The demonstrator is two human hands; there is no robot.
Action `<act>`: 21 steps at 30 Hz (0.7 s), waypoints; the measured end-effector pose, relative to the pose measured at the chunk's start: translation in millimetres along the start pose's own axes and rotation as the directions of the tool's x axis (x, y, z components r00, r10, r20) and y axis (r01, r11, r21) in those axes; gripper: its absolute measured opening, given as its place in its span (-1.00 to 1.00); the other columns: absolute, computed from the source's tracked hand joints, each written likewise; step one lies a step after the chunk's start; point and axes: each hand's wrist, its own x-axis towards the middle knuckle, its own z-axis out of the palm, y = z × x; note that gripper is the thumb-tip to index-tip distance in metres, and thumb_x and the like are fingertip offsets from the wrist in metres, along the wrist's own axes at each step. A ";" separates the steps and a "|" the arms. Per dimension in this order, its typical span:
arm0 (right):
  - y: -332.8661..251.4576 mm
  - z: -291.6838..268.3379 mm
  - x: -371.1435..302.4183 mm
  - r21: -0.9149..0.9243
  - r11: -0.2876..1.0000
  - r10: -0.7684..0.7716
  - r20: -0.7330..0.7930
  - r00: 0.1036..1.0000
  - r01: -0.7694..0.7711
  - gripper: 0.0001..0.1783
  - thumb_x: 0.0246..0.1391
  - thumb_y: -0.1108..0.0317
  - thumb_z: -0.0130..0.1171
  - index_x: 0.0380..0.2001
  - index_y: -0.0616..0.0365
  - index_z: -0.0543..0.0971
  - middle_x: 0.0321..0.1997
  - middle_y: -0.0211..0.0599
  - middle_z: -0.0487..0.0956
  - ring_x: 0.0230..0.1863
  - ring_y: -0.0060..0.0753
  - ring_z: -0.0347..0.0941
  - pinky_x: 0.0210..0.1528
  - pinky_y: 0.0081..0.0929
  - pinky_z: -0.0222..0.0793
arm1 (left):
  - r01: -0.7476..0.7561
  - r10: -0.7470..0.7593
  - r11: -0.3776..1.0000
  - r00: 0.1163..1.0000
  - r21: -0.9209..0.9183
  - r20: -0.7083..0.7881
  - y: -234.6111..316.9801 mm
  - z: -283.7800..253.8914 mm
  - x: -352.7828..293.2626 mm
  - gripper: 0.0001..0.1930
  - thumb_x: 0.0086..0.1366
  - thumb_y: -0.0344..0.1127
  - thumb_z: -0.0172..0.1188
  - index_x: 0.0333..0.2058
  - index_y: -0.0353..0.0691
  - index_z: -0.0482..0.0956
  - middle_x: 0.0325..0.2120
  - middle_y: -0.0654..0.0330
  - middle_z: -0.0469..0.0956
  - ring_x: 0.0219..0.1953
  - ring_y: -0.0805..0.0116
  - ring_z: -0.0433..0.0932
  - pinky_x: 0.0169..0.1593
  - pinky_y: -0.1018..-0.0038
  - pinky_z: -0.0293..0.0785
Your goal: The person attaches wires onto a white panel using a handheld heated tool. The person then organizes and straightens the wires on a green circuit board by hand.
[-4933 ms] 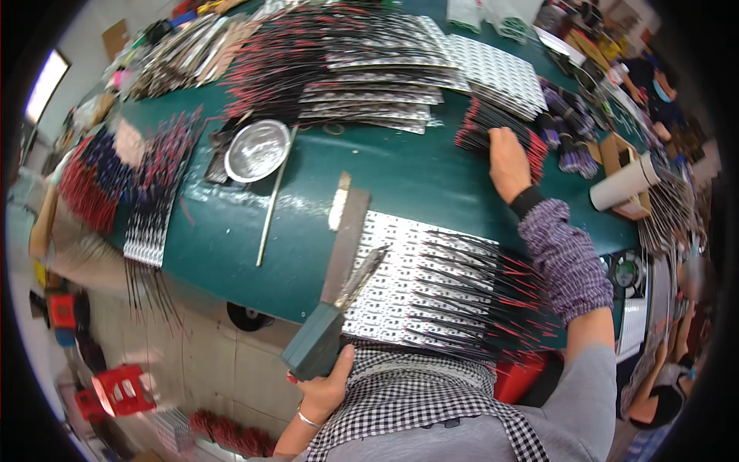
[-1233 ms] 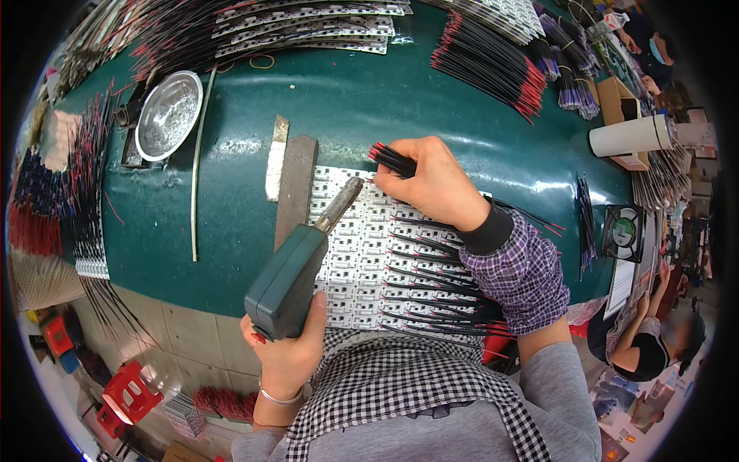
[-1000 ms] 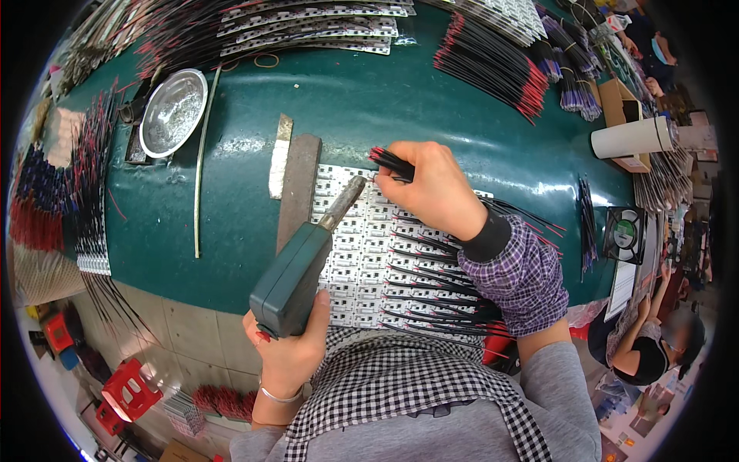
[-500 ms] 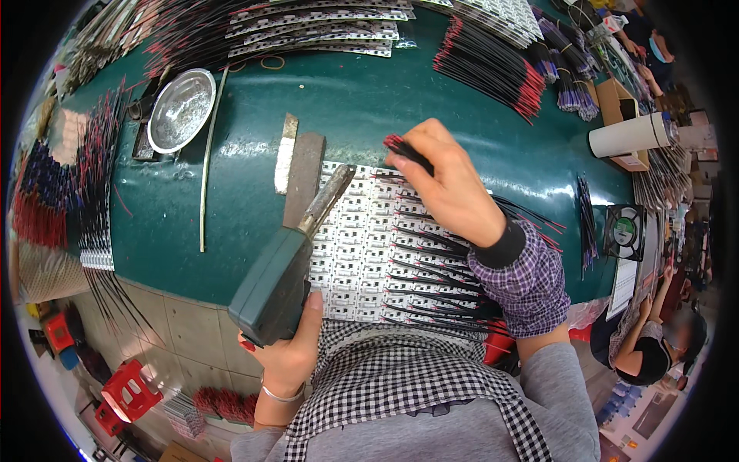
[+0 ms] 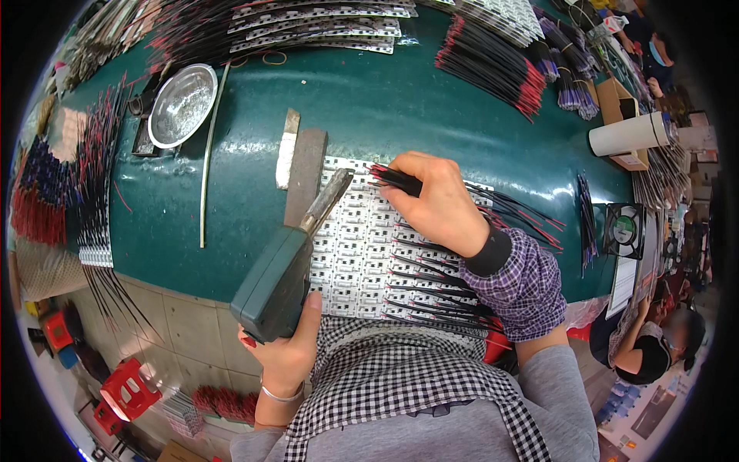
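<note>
Hands hold soldering gun (image 5: pixel 281 277), wires (image 5: pixel 396 179).

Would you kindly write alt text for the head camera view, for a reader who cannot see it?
A person's left hand grips a dark green soldering gun, its tip over a white panel of circuit strips on a green table. The right hand presses a bundle of black and red wires onto the panel.

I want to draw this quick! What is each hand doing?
Left hand: closed around the green soldering gun.
Right hand: closed, pinching a bundle of black wires over the white strip panel.
</note>
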 end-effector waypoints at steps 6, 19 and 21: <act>1.0 4.7 -1.0 -0.068 0.997 -0.034 -0.026 0.999 0.032 -0.82 0.06 0.42 0.27 -0.34 0.35 0.60 -0.33 0.07 0.59 -0.27 0.23 0.54 -0.18 -0.01 0.42 | 0.040 -0.039 0.999 0.999 -0.016 0.003 0.8 0.6 -0.4 -0.59 0.14 -0.60 0.44 -0.01 -0.42 0.62 -0.12 0.10 0.69 -0.13 0.38 0.65 -0.03 0.45 0.58; -0.5 7.0 -0.1 -0.131 0.991 -0.015 -0.018 1.000 0.013 -0.87 0.01 0.46 0.21 -0.42 0.34 0.58 -0.37 0.07 0.59 -0.32 0.21 0.53 -0.20 0.01 0.43 | 0.018 -0.019 1.000 0.998 0.007 0.064 4.3 4.7 3.7 -0.66 0.12 -0.55 0.48 -0.11 -0.39 0.64 -0.25 0.20 0.68 -0.27 0.47 0.61 -0.16 0.52 0.54; -0.3 7.1 -0.5 -0.140 0.990 -0.025 -0.016 1.000 0.022 -0.88 0.00 0.47 0.20 -0.43 0.35 0.57 -0.37 0.08 0.58 -0.32 0.21 0.53 -0.21 0.02 0.43 | 0.035 -0.035 0.999 0.997 0.003 0.062 5.0 6.1 3.9 -0.68 0.13 -0.53 0.48 -0.13 -0.38 0.65 -0.27 0.21 0.68 -0.29 0.48 0.61 -0.19 0.52 0.53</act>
